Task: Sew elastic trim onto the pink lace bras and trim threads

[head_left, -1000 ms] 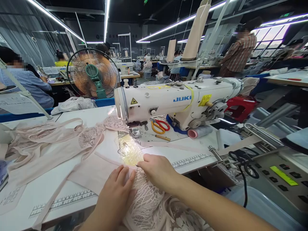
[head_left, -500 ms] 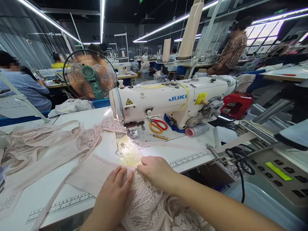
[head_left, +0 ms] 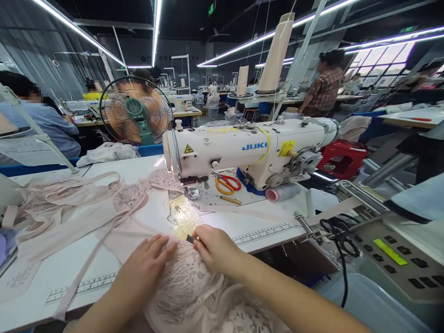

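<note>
Both of my hands are working on the pale pink lace fabric (head_left: 194,291) at the near edge of the white tabletop (head_left: 263,226). My left hand (head_left: 144,268) is lying open and flat on the lace, fingers spread, pressing it down. My right hand (head_left: 213,247) is curling just beside it, its fingertips pinching a small dark tool (head_left: 190,239) against the lace edge. Just beyond my right hand, a lit patch of clear yellowish film (head_left: 182,216) is lying under the needle end of the white JUKI sewing machine (head_left: 243,150). Farther behind that hand, orange-and-red-handled scissors (head_left: 227,182) are resting on the machine bed. Off beyond my left hand, pink lace-cupped garments (head_left: 79,199) are spreading across the tabletop.
</note>
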Available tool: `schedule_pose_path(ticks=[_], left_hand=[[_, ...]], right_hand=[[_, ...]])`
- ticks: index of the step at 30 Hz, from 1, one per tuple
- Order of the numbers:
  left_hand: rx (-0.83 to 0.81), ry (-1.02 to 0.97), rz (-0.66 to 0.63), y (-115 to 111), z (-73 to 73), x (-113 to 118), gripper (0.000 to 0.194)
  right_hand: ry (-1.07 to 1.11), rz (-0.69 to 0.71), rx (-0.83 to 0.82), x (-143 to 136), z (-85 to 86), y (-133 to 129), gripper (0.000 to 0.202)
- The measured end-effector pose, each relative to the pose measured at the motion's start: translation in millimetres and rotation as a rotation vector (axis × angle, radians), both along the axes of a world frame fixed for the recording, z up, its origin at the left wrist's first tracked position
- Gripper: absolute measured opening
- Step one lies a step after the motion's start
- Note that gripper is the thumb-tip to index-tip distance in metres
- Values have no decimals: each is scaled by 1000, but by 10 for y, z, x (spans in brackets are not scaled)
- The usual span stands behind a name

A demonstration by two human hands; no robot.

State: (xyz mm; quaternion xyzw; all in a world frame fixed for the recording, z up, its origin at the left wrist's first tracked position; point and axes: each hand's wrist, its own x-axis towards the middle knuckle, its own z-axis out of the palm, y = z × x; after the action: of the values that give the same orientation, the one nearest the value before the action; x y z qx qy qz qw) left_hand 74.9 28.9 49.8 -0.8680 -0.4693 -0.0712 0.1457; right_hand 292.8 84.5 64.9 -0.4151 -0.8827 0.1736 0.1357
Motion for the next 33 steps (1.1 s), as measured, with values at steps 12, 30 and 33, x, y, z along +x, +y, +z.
schedule_pose_path(ticks=[12, 30, 33], left_hand=[[-31, -50, 227, -189, -47, 388, 38], [37, -176, 180, -174, -119, 348, 42], [77, -182, 156, -163, -122, 334, 42]], right_hand=[[17, -8, 55, -234, -77, -18, 14], [-128, 105, 309, -429, -179, 31, 10], [-111, 112, 307, -432, -214, 40, 9]])
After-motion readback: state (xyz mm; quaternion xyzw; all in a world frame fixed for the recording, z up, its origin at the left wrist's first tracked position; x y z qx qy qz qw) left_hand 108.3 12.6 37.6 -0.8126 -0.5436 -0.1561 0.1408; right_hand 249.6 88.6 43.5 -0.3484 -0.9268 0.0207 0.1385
